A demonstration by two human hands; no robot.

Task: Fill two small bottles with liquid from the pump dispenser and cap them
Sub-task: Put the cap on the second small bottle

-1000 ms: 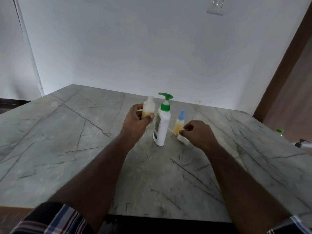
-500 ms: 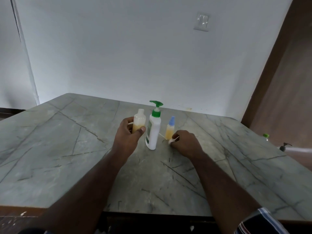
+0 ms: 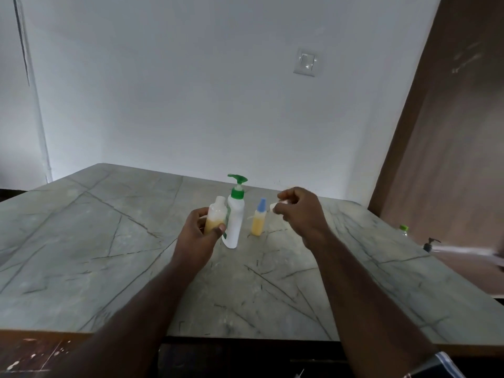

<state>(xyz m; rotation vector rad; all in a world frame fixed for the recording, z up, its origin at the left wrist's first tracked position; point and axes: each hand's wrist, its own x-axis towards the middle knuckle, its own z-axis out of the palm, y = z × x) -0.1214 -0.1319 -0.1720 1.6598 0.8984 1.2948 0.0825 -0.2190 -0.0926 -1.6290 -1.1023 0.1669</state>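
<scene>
A white pump dispenser (image 3: 235, 219) with a green pump head stands on the grey marble table (image 3: 109, 255). My left hand (image 3: 200, 236) grips a small uncapped translucent bottle (image 3: 216, 216), partly filled with yellow liquid, just left of the dispenser. A second small bottle (image 3: 258, 222), yellow inside with a blue cap, stands right of the dispenser. My right hand (image 3: 298, 211) is raised above the table to the right of that bottle and pinches a small white cap (image 3: 274, 206) between its fingers.
A white wall with a switch plate (image 3: 306, 61) rises behind the table. A brown wooden panel (image 3: 450, 132) stands at the right. Beyond the table's right edge are a green-capped bottle (image 3: 403, 229) and a dark pump top (image 3: 429, 242).
My right hand lifted off the table with the white cap and now hovers beside the blue-capped bottle. My left hand still holds the uncapped bottle. The camera tilted up.
</scene>
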